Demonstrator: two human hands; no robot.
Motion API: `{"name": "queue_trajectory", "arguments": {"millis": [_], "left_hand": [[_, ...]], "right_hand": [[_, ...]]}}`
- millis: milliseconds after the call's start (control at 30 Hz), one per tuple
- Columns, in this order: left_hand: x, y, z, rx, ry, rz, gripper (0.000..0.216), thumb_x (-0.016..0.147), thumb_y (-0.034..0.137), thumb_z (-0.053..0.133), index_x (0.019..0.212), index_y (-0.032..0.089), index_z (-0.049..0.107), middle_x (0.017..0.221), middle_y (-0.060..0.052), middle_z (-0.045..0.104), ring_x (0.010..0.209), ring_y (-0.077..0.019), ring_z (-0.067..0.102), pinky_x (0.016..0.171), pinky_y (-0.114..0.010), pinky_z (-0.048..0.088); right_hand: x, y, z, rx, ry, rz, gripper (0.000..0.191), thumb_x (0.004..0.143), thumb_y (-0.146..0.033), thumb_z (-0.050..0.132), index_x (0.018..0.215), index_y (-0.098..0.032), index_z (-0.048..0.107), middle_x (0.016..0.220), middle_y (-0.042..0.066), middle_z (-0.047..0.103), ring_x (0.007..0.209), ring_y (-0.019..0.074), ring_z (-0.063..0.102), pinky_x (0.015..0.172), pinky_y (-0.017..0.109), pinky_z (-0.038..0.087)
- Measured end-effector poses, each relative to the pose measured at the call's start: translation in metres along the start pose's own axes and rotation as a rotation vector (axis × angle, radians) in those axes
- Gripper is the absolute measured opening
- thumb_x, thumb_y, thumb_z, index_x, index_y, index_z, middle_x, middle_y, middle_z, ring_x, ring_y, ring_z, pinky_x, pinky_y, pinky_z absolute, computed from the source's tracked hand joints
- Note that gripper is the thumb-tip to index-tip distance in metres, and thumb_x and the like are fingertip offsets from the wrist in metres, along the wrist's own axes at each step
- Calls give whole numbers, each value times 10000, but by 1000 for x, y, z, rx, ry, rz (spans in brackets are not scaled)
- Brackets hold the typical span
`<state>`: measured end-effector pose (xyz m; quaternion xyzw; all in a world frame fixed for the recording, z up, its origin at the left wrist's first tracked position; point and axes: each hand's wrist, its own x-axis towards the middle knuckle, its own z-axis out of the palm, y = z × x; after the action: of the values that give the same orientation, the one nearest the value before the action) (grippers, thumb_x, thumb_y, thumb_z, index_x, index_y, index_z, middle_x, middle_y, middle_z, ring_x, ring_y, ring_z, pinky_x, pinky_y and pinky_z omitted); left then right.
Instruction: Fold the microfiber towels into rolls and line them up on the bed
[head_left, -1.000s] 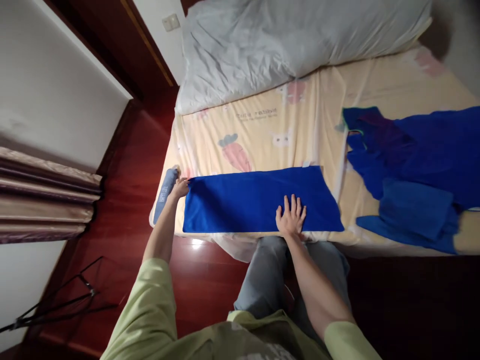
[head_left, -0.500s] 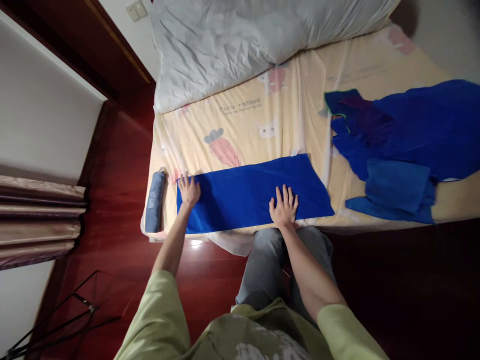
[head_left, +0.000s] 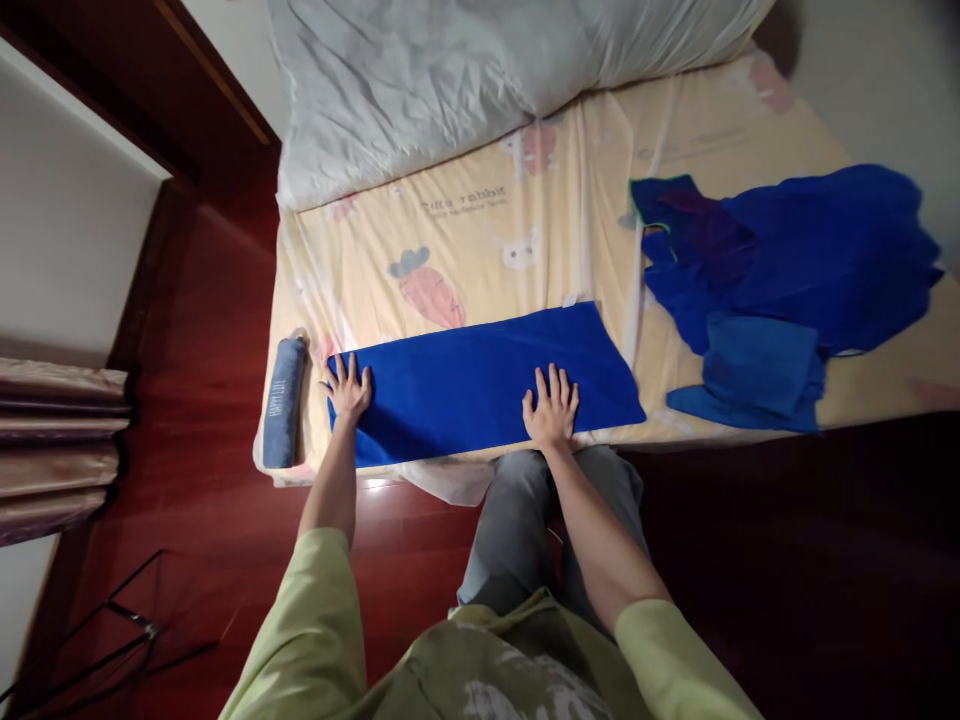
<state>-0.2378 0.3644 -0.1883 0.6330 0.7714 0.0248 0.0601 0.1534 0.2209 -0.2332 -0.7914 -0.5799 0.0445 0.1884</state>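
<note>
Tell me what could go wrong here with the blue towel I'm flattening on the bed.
The folded blue towel lies along the near edge of the bed, so a push from the left hand or right hand might drag it off onto the floor. The rolled grey towel sits at the bed's corner beside the left hand; a sideways sweep could knock it off.

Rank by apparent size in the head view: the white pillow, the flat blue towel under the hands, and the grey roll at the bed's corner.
1. White pillow, cut off by the frame
2. Flat blue towel
3. Grey roll
</note>
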Motion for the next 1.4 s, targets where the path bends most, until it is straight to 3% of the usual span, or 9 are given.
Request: {"name": "queue_trajectory", "arguments": {"millis": [100, 233, 367, 467, 733, 867, 967, 1167, 1400], "left_hand": [[-20, 11, 0, -38, 43, 30, 659, 1038, 475, 277, 1613, 152, 295, 1695, -182, 150, 1567, -412, 53, 1191, -736, 91], [-81, 21, 11, -64, 58, 190, 630, 1024, 439, 344, 1606, 198, 330, 1711, -122, 119, 1580, -368, 1, 1232, -675, 84], [-118, 12, 21, -137, 79, 75, 635, 1013, 399, 356, 1607, 179, 317, 1709, -128, 132, 1585, -328, 48, 1257, -615, 68], [-118, 5, 23, -219, 106, -10, 659, 998, 376, 361, 1613, 153, 287, 1711, -136, 111, 1587, -310, 50, 1265, -591, 37], [-115, -1, 26, -381, 193, 13, 677, 936, 356, 442, 1581, 162, 377, 1687, -150, 211, 1576, -333, 120, 1261, -607, 64], [-114, -5, 32, -407, 229, 11, 674, 921, 366, 450, 1571, 195, 406, 1682, -121, 246, 1573, -318, 149, 1270, -582, 86], [-113, -7, 35, -416, 252, 13, 675, 913, 363, 462, 1569, 211, 416, 1677, -106, 265, 1571, -310, 165, 1274, -573, 100], [-111, -6, 37, -421, 296, 21, 658, 917, 359, 476, 1562, 236, 430, 1673, -70, 286, 1565, -300, 194, 1286, -541, 124], [-109, -7, 44, -487, 395, 75, 654, 915, 344, 524, 1556, 246, 437, 1665, -69, 307, 1533, -361, 260, 1263, -608, 155]], "right_hand": [[2, -1, -3, 10, -25, 14, 583, 994, -321, 364, 1560, -194, 419, 1673, 90, 295, 1560, 271, 182, 1254, 558, 127], [3, -2, -7, 8, -63, 29, 593, 993, -324, 361, 1572, -204, 401, 1675, 92, 291, 1563, 274, 178, 1254, 567, 120], [3, -5, -10, -20, -78, 35, 593, 1004, -328, 329, 1582, -209, 382, 1685, 78, 269, 1568, 264, 165, 1258, 555, 111], [3, -9, -13, -35, -109, 43, 594, 1014, -328, 309, 1592, -203, 358, 1695, 77, 238, 1572, 260, 140, 1261, 551, 103], [2, -18, -15, -101, -169, 34, 599, 1018, -325, 320, 1599, -176, 331, 1700, 110, 212, 1566, 299, 130, 1247, 586, 102], [31, -30, -20, -133, -175, 30, 595, 1011, -364, 354, 1574, -171, 379, 1687, 117, 249, 1550, 327, 174, 1241, 593, 122], [70, -50, -22, -127, -109, -7, 628, 1041, -434, 288, 1614, -177, 284, 1711, 90, 175, 1572, 307, 93, 1256, 576, 75], [107, -84, 6, -110, -326, 73, 676, 1054, -490, 236, 1642, -163, 176, 1725, 108, 63, 1581, 348, -50, 1221, 675, -2], [111, -71, 28, -101, -259, 75, 691, 1051, -543, 236, 1648, -205, 155, 1730, 78, 36, 1582, 339, -59, 1219, 681, -24]]}}
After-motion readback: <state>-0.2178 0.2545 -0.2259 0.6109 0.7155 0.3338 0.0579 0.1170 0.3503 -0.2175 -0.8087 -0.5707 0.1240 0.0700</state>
